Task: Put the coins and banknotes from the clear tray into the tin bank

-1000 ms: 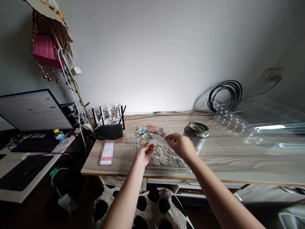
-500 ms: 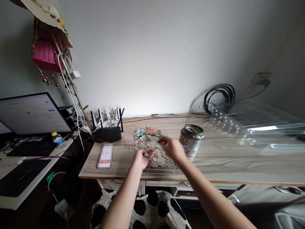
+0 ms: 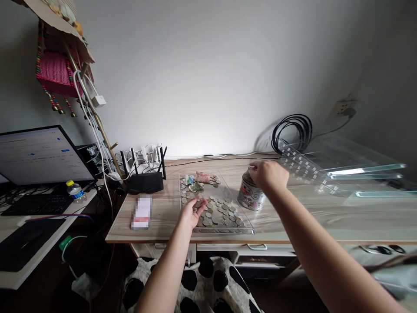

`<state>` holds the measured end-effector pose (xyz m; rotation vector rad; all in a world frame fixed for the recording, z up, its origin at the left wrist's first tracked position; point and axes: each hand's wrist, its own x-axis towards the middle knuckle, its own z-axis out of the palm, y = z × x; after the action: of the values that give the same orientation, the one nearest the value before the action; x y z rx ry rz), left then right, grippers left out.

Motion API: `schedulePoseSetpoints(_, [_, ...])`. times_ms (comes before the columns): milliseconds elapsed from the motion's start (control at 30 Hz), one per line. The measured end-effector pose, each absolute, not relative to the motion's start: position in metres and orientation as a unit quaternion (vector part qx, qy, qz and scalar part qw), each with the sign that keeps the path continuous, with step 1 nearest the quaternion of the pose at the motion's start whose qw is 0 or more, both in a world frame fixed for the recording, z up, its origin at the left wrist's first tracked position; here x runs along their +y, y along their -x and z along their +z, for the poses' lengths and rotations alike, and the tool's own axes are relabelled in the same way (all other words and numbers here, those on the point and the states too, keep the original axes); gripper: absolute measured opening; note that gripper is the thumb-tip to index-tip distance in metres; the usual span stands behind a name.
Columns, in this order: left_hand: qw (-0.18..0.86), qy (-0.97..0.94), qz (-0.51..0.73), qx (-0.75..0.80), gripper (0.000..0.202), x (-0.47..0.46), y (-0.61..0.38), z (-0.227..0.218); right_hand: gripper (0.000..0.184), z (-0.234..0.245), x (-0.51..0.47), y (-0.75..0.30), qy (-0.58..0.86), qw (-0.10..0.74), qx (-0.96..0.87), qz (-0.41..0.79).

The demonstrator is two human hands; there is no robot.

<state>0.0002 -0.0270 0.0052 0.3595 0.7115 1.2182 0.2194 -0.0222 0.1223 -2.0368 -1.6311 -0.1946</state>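
My right hand [image 3: 269, 174] is over the top of a patterned tin can [image 3: 250, 198], fingers pinched together at its lid. The lid and whatever the fingertips hold are hidden behind the hand. My left hand [image 3: 192, 213] is palm up with its fingers apart, above a clear acrylic tray [image 3: 249, 230]. I cannot tell whether a coin rests in that palm. Many loose coins [image 3: 224, 213] are spread over the tray. Toward its back lie a rolled reddish banknote bundle [image 3: 202, 177], a crumpled greenish note [image 3: 195, 187] and a small bluish note [image 3: 189, 180].
Left of the tray are a black router [image 3: 145, 182] and a blurred white-and-red item [image 3: 142, 213]. A coiled black cable [image 3: 292, 132] leans on the wall. Clear acrylic panels [image 3: 342, 169] lie at the right. A side desk holds a laptop [image 3: 39, 152] and bottle [image 3: 75, 191].
My right hand has moved from above the tray to the can's top, on the right. My left hand stays over the tray; the coin seen earlier in its palm is no longer clearly visible.
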Motion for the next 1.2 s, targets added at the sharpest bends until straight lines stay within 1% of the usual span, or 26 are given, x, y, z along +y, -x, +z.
schedulePoseSetpoints(67, [0.763,-0.165,0.536,0.320,0.010,-0.025,0.000,0.004,0.027,0.106,-0.036,-0.188,0.702,0.269,-0.656,-0.070])
schedulePoseSetpoints(133, [0.770,-0.161,0.525,0.326,0.010,-0.023,-0.001,0.003,0.020,0.082,-0.046,-0.157,0.641,0.248,-0.725,-0.027])
schedulePoseSetpoints(167, [0.770,-0.158,0.524,0.328,0.010,-0.022,-0.001,0.002,0.022,0.070,-0.049,-0.143,0.584,0.236,-0.777,0.005])
schedulePoseSetpoints(233, [0.769,-0.153,0.528,0.328,0.012,-0.020,-0.002,0.001,0.022,0.047,-0.050,-0.123,0.531,0.218,-0.818,0.028])
schedulePoseSetpoints(333, [0.772,-0.141,0.522,0.334,0.014,-0.018,-0.002,0.000,0.019,0.028,-0.047,-0.112,0.510,0.188,-0.839,0.034])
schedulePoseSetpoints(433, [0.774,-0.142,0.520,0.333,0.017,-0.020,-0.001,0.000,0.021,0.032,-0.046,-0.119,0.510,0.183,-0.840,0.015])
schedulePoseSetpoints(533, [0.775,-0.160,0.517,0.326,0.019,-0.023,-0.001,0.001,0.025,0.056,-0.046,-0.146,0.565,0.248,-0.786,-0.030])
schedulePoseSetpoints(600, [0.772,-0.177,0.514,0.330,0.020,-0.025,-0.001,0.001,0.027,0.079,-0.042,-0.174,0.631,0.297,-0.714,-0.069])
schedulePoseSetpoints(633, [0.768,-0.186,0.516,0.331,0.020,-0.025,-0.001,0.001,0.028,0.090,-0.038,-0.190,0.670,0.305,-0.670,-0.093])
schedulePoseSetpoints(700, [0.760,-0.203,0.522,0.330,0.020,-0.026,-0.001,0.001,0.029,0.108,-0.028,-0.220,0.747,0.265,-0.599,-0.118])
schedulePoseSetpoints(800, [0.751,-0.222,0.527,0.329,0.016,-0.028,-0.002,0.002,0.024,0.120,-0.013,-0.251,0.791,0.201,-0.569,-0.099])
schedulePoseSetpoints(900, [0.745,-0.234,0.523,0.342,0.010,-0.030,-0.003,0.004,0.020,0.122,-0.007,-0.258,0.791,0.183,-0.577,-0.091])
schedulePoseSetpoints(1000, [0.744,-0.249,0.506,0.358,0.008,-0.032,-0.004,0.007,0.027,0.119,-0.013,-0.241,0.778,0.198,-0.584,-0.119])
schedulePoseSetpoints(1067, [0.741,-0.258,0.500,0.365,0.008,-0.033,-0.005,0.009,0.032,0.110,-0.021,-0.218,0.743,0.225,-0.617,-0.128])
schedulePoseSetpoints(1133, [0.733,-0.272,0.498,0.376,0.006,-0.032,-0.004,0.009,0.031,0.092,-0.029,-0.189,0.678,0.251,-0.688,-0.069])
schedulePoseSetpoints(1200, [0.720,-0.298,0.495,0.385,0.005,-0.031,-0.005,0.007,0.031,0.067,-0.035,-0.160,0.598,0.261,-0.756,0.050])
